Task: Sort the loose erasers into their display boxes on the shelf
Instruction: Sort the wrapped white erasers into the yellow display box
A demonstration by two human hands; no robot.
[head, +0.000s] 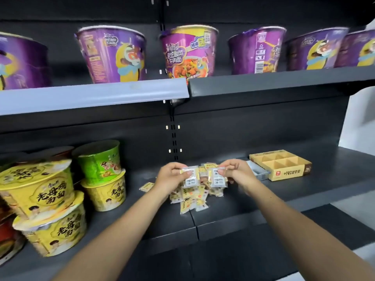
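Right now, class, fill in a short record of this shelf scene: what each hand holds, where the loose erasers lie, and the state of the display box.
left hand: pinches a wrapped eraser marked 2B
right hand: pinches another wrapped eraser marked 2B
loose pile: on the lower shelf, below the hands
display box: yellow, right of the pile, visible compartments empty
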